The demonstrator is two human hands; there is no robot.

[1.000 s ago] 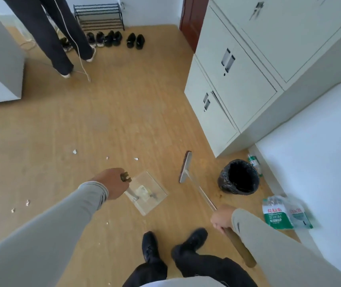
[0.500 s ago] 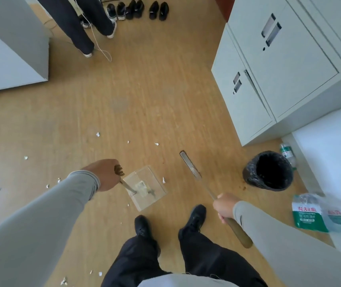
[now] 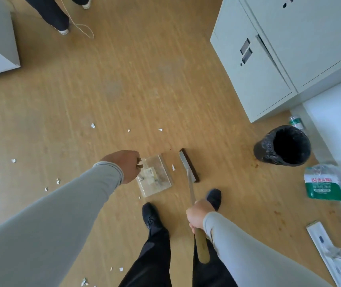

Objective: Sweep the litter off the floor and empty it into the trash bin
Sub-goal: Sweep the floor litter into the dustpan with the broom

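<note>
Wood-look floor [image 3: 136,83] with pale metal cabinets [image 3: 268,59] at right, black-lined trash bin [image 3: 283,146] standing near the cabinet corner. Left hand [image 3: 125,165] is curled around the handle of a clear dustpan [image 3: 155,178], which sits flat on the floor with a few scraps inside. Right hand [image 3: 198,216] grips the broom [image 3: 189,165] by its wooden handle; broom head is on the floor just beside the pan's right edge, with one paper scrap [image 3: 173,167] between the two. Litter is well spread: bits ahead of the pan [image 3: 160,129], a scatter off to the left [image 3: 13,160], more near the bottom edge [image 3: 84,282]. Risks, as a judgement: a fast stroke could flick the light scrap past or under the pan lip; the pan could slide if not pressed down; tilting the pan on the way to the bin would spill what's collected; distant bits at left are easy to miss. A second person's legs [image 3: 55,15] and a trailing cord [image 3: 82,31] at top could get in the way of a wide sweep. Hard to tell: left fingers are hidden behind the back of the hand, pan contents are blurry, pan lip contact with floor unclear. Bagged bottles [image 3: 328,183] at right and a white flat object [image 3: 330,253] at lower right are cut off by the frame.
</note>
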